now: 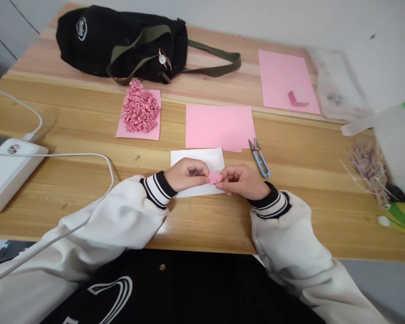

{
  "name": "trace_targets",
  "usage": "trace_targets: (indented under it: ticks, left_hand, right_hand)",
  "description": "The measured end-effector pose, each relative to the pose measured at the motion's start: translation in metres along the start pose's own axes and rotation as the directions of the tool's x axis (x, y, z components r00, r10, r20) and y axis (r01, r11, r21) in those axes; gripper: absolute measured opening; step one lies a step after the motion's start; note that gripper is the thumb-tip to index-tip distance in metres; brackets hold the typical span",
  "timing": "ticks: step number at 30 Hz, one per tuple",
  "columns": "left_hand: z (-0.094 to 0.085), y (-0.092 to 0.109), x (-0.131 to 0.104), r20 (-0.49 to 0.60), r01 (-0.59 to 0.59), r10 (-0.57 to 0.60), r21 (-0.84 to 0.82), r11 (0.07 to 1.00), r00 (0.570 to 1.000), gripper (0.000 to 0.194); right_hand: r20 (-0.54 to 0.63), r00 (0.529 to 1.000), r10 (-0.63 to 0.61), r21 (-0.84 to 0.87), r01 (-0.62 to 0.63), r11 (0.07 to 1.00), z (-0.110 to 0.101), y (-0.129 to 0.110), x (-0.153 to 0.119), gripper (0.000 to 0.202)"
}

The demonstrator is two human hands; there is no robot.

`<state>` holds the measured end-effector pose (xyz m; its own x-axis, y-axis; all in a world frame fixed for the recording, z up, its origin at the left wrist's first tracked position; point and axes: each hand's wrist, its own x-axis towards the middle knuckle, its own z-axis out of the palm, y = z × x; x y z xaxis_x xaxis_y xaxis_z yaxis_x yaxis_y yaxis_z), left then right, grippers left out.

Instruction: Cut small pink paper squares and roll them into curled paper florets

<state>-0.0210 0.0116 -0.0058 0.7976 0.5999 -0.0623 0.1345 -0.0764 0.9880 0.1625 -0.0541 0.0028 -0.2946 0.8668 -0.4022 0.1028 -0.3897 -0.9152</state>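
Between my two hands is a small piece of pink paper [215, 178], pinched from both sides. My left hand [186, 174] grips its left edge between thumb and fingers. The right edge is in the closed fingertips of my right hand [245, 181]. Both hands are over a white sheet [202, 156], which they partly cover. Just beyond my right hand lies a pair of blue thread snips [259, 158], blades pointing away. Larger pink paper [216, 123] lies flat behind the white sheet, with a smaller piece on its lower right corner.
At the back left is a black bag [121, 40] with a watch [162, 59] on it. A heap of pink stamens [140, 108] rests on pink paper. More pink paper [280, 81] lies back right, near dried flowers [369, 168]. A cable [70, 155] runs from a white power bank [13, 171] across my left sleeve.
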Motion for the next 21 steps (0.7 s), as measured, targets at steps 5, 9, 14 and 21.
trace_targets:
  ticks: [5, 9, 14, 21]
  left_hand:
    - [0.0003, -0.0002, 0.0002, 0.001, -0.01, 0.01, -0.01, 1.0, 1.0, 0.014]
    - [0.0008, -0.0005, 0.0007, 0.003, -0.036, 0.036, -0.011, 0.999, 0.999, 0.013]
    - [0.0011, -0.0011, 0.001, 0.002, -0.043, 0.043, 0.003, 0.999, 0.999, 0.013]
    - [0.0005, -0.0003, 0.0009, -0.003, -0.071, 0.071, -0.006, 0.997, 0.998, 0.014]
  right_hand:
    - [0.003, 1.0, 0.004, -0.027, -0.004, 1.0, -0.0007, 0.0001, -0.0003, 0.021]
    - [0.011, 1.0, 0.006, -0.03, -0.006, 1.0, -0.0014, 0.0011, -0.001, 0.019]
    - [0.013, 1.0, 0.006, -0.028, -0.006, 1.0, 0.0001, -0.0019, -0.0012, 0.018]
    - [0.051, 0.999, -0.004, 0.0, 0.004, 1.0, 0.0008, -0.0034, 0.0001, 0.017]
